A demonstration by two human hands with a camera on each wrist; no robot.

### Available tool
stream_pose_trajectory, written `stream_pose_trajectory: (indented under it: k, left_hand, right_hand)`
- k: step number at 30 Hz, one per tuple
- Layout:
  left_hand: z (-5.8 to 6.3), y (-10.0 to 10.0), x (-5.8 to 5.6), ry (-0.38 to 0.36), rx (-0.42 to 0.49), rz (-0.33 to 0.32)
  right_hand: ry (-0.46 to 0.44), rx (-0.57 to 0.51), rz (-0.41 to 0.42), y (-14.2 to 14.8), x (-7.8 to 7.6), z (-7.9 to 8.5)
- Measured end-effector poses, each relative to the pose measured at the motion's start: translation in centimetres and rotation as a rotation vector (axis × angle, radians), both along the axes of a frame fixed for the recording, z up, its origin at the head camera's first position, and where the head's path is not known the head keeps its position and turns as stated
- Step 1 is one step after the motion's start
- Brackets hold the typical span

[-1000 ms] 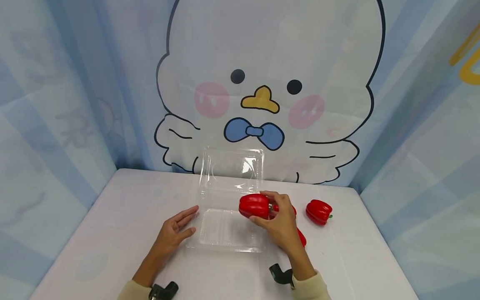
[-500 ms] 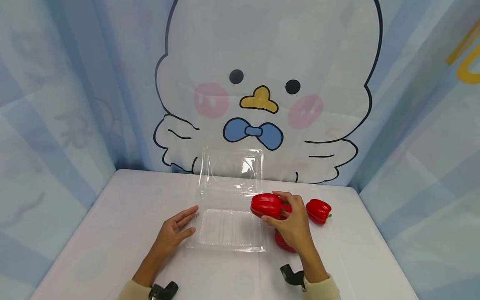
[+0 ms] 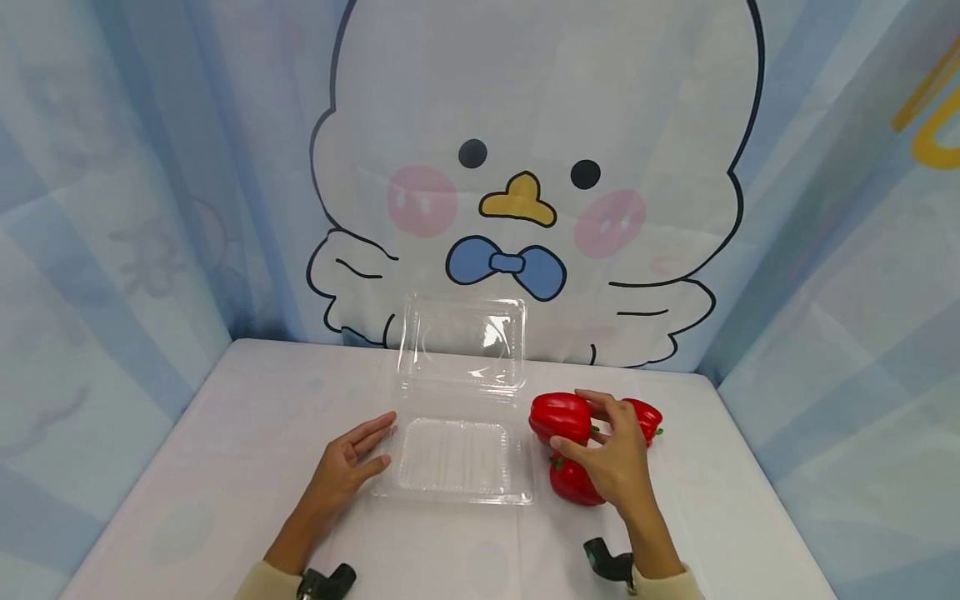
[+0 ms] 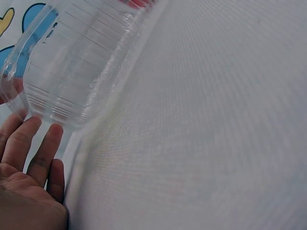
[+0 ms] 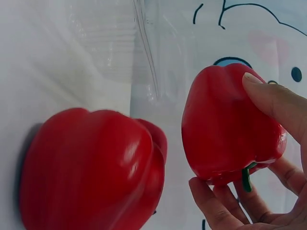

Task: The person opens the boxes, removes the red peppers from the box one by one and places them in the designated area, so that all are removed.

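My right hand (image 3: pixel 611 450) holds a red bell pepper (image 3: pixel 560 417) with a green stem, just right of the clear plastic clamshell box (image 3: pixel 453 454). In the right wrist view, the thumb presses one side of this pepper and the fingers support the other. Another red bell pepper (image 3: pixel 573 483) lies on the table below it, partly hidden by the hand. My left hand (image 3: pixel 341 467) rests at the box's left edge, its fingers fairly straight; the left wrist view shows the fingertips right at the clear rim. The box's lid (image 3: pixel 461 342) stands raised at the back.
A further red bell pepper (image 3: pixel 647 421) lies at the right, behind my right hand. The white table (image 3: pixel 262 417) ends at a patterned curtain (image 3: pixel 645 100) with a cartoon bird. Dark camera mounts (image 3: pixel 327 582) sit on both wrists.
My right hand has moved rightward with the bell pepper, from over the box's right part to beside it. The left hand and the box stay in place.
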State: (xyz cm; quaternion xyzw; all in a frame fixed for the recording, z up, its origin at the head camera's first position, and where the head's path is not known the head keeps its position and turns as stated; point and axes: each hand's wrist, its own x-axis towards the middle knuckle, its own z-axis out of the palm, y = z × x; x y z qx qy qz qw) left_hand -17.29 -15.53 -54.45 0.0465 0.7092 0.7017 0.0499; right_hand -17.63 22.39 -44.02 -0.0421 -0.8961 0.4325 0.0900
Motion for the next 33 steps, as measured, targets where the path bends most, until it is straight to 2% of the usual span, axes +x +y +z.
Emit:
stream_pose_trajectory:
  k: [14,33]
  left_hand:
    - [-0.1,-0.1,-0.1,0.008,0.005,-0.010]
    - [0.1,-0.1,-0.1,-0.016,-0.007,-0.004]
  right_hand:
    - [-0.004,-0.024,-0.047,3.1,0.8,-0.3]
    - [-0.040,0.021,-0.174,6.8,2.3,-1.5]
